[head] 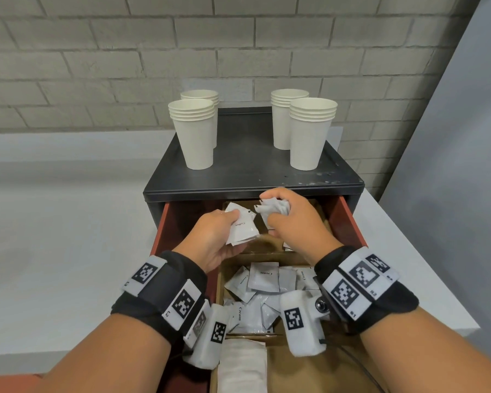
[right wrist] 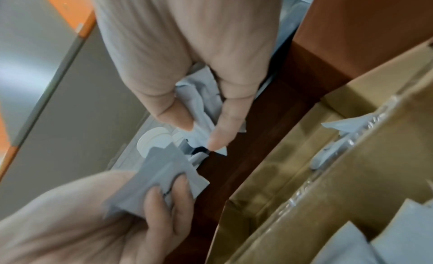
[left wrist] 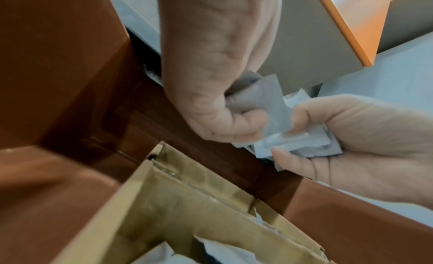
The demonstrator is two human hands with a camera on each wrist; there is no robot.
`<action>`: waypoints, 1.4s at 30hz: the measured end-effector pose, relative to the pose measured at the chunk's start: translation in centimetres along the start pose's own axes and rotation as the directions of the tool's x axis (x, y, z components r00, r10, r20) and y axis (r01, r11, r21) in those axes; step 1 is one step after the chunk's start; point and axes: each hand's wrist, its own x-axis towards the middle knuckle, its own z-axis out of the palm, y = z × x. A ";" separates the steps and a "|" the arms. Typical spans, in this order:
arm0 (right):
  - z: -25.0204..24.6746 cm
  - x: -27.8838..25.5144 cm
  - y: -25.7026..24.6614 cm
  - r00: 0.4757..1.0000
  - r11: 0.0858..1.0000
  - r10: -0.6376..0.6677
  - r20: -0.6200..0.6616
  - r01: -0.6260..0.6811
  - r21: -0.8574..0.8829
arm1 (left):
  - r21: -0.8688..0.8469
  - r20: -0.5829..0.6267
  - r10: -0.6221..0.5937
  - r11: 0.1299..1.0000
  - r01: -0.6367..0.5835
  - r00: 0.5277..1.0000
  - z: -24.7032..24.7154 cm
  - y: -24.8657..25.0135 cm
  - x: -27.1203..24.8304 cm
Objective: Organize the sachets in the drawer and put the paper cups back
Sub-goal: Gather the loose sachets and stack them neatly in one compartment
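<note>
The red-brown drawer point(head: 349, 219) stands pulled out, split by cardboard dividers point(head: 267, 258). Over its back compartment my left hand point(head: 233, 219) grips a few white sachets marked Coffee point(head: 243, 226). My right hand point(head: 277, 214), just to the right and nearly touching, clutches a crumpled bunch of white sachets point(head: 272, 207). In the wrist views the left hand's sachets point(left wrist: 269, 99) and the right hand's bunch point(right wrist: 201, 105) show between curled fingers. Loose Cream sachets point(head: 264, 279) fill the middle compartment. Paper cup stacks point(head: 194, 134) point(head: 311, 134) stand on the black cabinet top point(head: 247, 165).
Two more cup stacks point(head: 204, 109) point(head: 282, 117) stand behind the front ones. A pile of long white packets point(head: 243, 364) lies in the nearest compartment. A white counter point(head: 68, 222) surrounds the cabinet, with a brick wall behind.
</note>
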 end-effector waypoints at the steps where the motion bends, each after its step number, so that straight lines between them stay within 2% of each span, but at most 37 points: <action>1: -0.1 -0.1 -0.1 0.999 0.998 0.040 0.020 -0.041 0.053 | -0.021 -0.005 0.003 1.000 -0.003 1.000 0.0 0.1 0.0; 4: 0.2 -0.6 -0.6 0.987 0.981 0.078 0.139 -0.101 0.167 | -0.059 0.001 0.016 0.998 -0.015 1.000 0.1 0.1 -0.2; 6: 0.8 -0.9 -0.7 0.974 0.972 0.052 0.219 -0.100 0.213 | -0.051 -0.010 0.031 0.998 -0.031 0.999 0.3 -0.1 -0.3; 8: 1.2 -1.0 -0.6 0.969 0.968 0.028 0.245 -0.087 0.236 | -0.043 -0.017 0.037 0.998 -0.037 0.999 0.4 -0.1 -0.4; 12: 1.6 -0.8 -0.2 0.992 0.980 0.020 0.125 -0.044 0.194 | -0.010 0.012 0.053 0.999 -0.053 0.999 0.7 -0.1 -0.7; 15: 1.4 -0.2 -0.1 0.999 0.991 0.030 0.023 -0.033 0.128 | -0.057 0.088 0.052 0.997 -0.047 0.995 0.7 -0.1 -1.0; 21: 0.0 0.4 -0.1 0.995 0.968 0.090 -0.031 -0.080 0.236 | -0.057 0.148 0.074 0.996 -0.066 0.986 0.3 0.3 -1.2; 24: -0.6 0.6 -0.2 0.989 0.946 0.146 -0.014 -0.136 0.293 | -0.046 0.151 0.092 0.995 -0.086 0.984 0.0 0.3 -1.0; 27: -0.8 0.4 -0.1 0.984 0.899 0.175 0.041 -0.176 0.402 | -0.110 0.121 0.111 0.989 -0.097 0.986 -0.2 0.4 -0.9; 31: -0.3 -0.1 0.0 0.982 0.843 0.128 0.136 -0.181 0.506 | -0.154 0.066 0.137 0.980 -0.125 0.988 -0.4 0.4 -0.6; 34: 0.5 -0.4 -0.2 0.981 0.813 0.073 0.182 -0.164 0.559 | -0.152 0.067 0.130 0.981 -0.119 0.989 -0.1 0.0 -0.6; 38: 1.3 -0.5 0.1 0.981 0.822 0.050 0.189 -0.148 0.550 | -0.146 0.067 0.110 0.984 -0.099 0.992 0.3 -0.4 -0.7; 42: 1.4 -0.3 0.3 0.983 0.830 0.084 0.162 -0.159 0.534 | -0.187 0.108 0.114 0.978 -0.092 0.988 0.5 -0.3 -0.9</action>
